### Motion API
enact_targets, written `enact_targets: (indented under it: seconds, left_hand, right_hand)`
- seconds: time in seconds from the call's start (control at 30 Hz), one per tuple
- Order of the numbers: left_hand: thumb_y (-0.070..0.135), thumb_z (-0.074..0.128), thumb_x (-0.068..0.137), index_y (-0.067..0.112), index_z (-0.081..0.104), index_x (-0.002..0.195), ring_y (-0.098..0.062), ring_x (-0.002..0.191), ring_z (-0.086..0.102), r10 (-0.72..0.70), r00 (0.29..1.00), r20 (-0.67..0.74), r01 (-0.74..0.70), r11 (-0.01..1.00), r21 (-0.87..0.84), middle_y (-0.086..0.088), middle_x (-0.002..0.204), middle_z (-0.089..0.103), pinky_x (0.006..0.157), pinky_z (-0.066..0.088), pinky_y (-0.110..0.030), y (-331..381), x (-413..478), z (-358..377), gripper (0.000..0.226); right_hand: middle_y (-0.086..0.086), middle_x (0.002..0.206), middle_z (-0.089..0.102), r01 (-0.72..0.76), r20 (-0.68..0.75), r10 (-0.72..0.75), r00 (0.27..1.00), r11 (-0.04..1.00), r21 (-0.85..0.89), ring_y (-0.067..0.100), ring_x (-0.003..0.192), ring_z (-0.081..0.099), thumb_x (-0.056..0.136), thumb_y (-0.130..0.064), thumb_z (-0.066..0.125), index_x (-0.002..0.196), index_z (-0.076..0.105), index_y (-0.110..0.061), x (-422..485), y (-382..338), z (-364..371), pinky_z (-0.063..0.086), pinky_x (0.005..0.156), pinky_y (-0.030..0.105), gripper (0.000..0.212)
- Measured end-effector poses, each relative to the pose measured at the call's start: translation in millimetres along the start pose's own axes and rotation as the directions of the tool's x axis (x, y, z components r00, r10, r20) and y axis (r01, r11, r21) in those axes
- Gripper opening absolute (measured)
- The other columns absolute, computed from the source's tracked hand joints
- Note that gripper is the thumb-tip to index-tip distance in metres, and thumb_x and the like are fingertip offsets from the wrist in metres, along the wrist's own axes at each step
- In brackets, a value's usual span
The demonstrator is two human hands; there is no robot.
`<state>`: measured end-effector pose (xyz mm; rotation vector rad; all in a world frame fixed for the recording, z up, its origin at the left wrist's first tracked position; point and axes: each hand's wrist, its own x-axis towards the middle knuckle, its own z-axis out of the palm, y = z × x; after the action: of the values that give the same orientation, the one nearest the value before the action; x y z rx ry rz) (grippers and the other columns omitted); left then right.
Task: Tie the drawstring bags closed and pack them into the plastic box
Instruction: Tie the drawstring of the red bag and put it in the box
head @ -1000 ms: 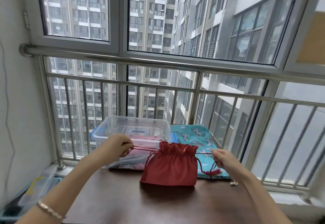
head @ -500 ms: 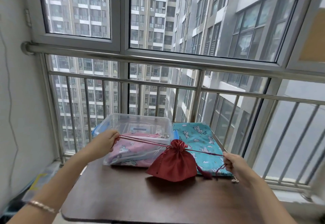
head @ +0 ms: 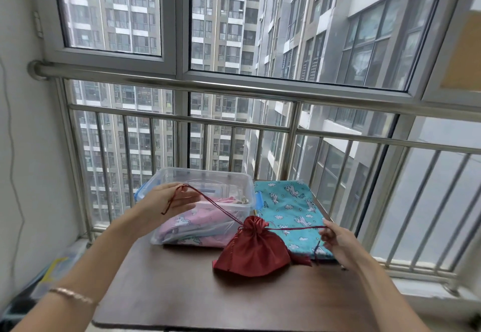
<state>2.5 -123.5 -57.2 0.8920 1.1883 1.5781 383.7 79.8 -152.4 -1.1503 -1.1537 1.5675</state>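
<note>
Cinched now where it gaped a second ago, the red bag [head: 252, 251] has its neck puckered shut and both hands have come inward.

From the head view: it sits on the table [head: 208, 300], touching the front of the plastic box [head: 166, 178] and overlapping the teal bag [head: 286, 201]. The left hand [head: 171, 199] has the cord [head: 216, 205] caught near the thumb, its fingers otherwise loosely spread, while the right hand [head: 335, 240] pinches the other end. Soft, light, probably slippery satin, so I'd grab that gathered neck. The box is open-topped with a pink bag [head: 190, 222] already inside. The railing [head: 234, 126] is close behind, and there's free table up front.
</note>
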Motion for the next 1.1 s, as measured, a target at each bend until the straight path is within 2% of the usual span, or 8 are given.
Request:
enact_targets:
  seconds: [0.23, 0.47, 0.57, 0.67, 0.77, 0.9, 1.0, 1.1]
  left_hand:
    - [0.010, 0.044, 0.096, -0.007, 0.058, 0.115, -0.029, 0.101, 0.069, -0.009, 0.984, 0.181, 0.049, 0.974, -0.222, -0.021, 0.113, 0.067, 0.090, 0.054, -0.040, -6.0, 2.0, 44.0, 0.029]
    - [0.019, 0.048, 0.091, 0.005, 0.061, 0.105, -0.032, 0.121, 0.057, 0.027, 0.930, 0.368, 0.077, 0.961, -0.265, -0.017, 0.126, 0.062, 0.107, 0.037, -0.045, -7.5, -1.4, 76.6, 0.023]
    - [0.015, 0.048, 0.093, 0.005, 0.065, 0.105, -0.029, 0.110, 0.064, 0.012, 0.952, 0.305, 0.062, 0.971, -0.233, -0.014, 0.115, 0.068, 0.107, 0.038, -0.046, -10.9, 2.6, 83.1, 0.024]
    - [0.010, 0.051, 0.092, 0.001, 0.066, 0.108, -0.025, 0.098, 0.069, 0.002, 0.965, 0.263, 0.054, 0.977, -0.205, -0.014, 0.107, 0.071, 0.105, 0.038, -0.046, -14.9, 3.4, 90.0, 0.024]
    - [0.008, 0.052, 0.092, 0.001, 0.067, 0.105, -0.020, 0.085, 0.070, -0.021, 0.967, 0.255, 0.072, 0.979, -0.193, -0.012, 0.103, 0.071, 0.096, 0.048, -0.044, -16.4, 2.9, 92.5, 0.021]
    - [0.001, 0.047, 0.094, -0.005, 0.066, 0.109, -0.023, 0.090, 0.068, -0.045, 0.942, 0.332, 0.117, 0.973, -0.201, -0.016, 0.111, 0.068, 0.092, 0.053, -0.045, -16.1, 0.4, 95.0, 0.025]
    - [-0.011, 0.036, 0.092, -0.004, 0.064, 0.111, -0.026, 0.092, 0.068, -0.035, 0.935, 0.354, 0.113, 0.973, -0.201, -0.016, 0.115, 0.068, 0.088, 0.055, -0.044, -15.5, -1.0, 98.2, 0.035]
    - [-0.016, 0.045, 0.088, -0.001, 0.065, 0.113, -0.022, 0.087, 0.070, -0.008, 0.935, 0.355, 0.062, 0.988, -0.142, -0.014, 0.116, 0.068, 0.087, 0.056, -0.039, -17.5, -2.9, 101.8, 0.035]
  right_hand:
    - [0.007, 0.078, 0.075, -0.162, 0.246, 0.084, 0.966, 0.933, 0.321, 0.015, 0.074, 0.073, 0.091, -0.026, 0.060, 0.054, 0.068, -0.014, -26.5, -16.4, 46.0, 0.056, 0.067, 0.027, 0.040]
    - [0.010, 0.099, 0.071, -0.203, 0.563, -0.068, 0.824, 0.891, 0.405, 0.025, 0.100, 0.067, 0.076, -0.020, 0.080, 0.086, 0.071, -0.008, -49.3, -33.7, 82.9, 0.056, 0.089, 0.037, 0.018]
    - [0.010, 0.099, 0.068, -0.181, 0.553, -0.067, 0.830, 0.906, 0.382, 0.020, 0.092, 0.062, 0.060, -0.019, 0.091, 0.083, 0.070, -0.009, -50.2, -40.1, 91.4, 0.051, 0.080, 0.031, 0.033]
    - [0.002, 0.085, 0.065, -0.002, 0.391, -0.074, 0.918, 0.982, 0.191, 0.014, 0.079, 0.053, 0.071, -0.024, 0.076, 0.078, 0.073, -0.013, -56.0, -46.2, 103.3, 0.041, 0.075, 0.026, 0.013]
    - [-0.004, 0.089, 0.071, 0.187, 0.303, -0.205, 0.931, 0.979, 0.086, 0.015, 0.097, 0.055, 0.072, -0.027, 0.071, 0.066, 0.074, -0.017, -59.6, -49.3, 108.3, 0.035, 0.095, 0.033, 0.012]
    - [0.012, 0.119, 0.068, 0.209, 0.444, -0.248, 0.861, 0.968, 0.136, 0.021, 0.119, 0.058, 0.081, -0.021, 0.063, 0.084, 0.072, -0.004, -61.4, -53.4, 106.8, 0.038, 0.105, 0.036, 0.019]
    - [0.017, 0.110, 0.069, 0.030, 0.551, -0.194, 0.811, 0.956, 0.291, 0.029, 0.105, 0.065, 0.088, -0.011, 0.046, 0.109, 0.066, 0.005, -65.7, -56.3, 109.6, 0.049, 0.098, 0.040, 0.034]
    - [0.015, 0.098, 0.069, 0.060, 0.501, -0.172, 0.849, 0.971, 0.231, 0.021, 0.072, 0.066, 0.091, 0.007, 0.039, 0.114, 0.062, 0.005, -67.0, -55.5, 117.6, 0.056, 0.063, 0.027, 0.033]
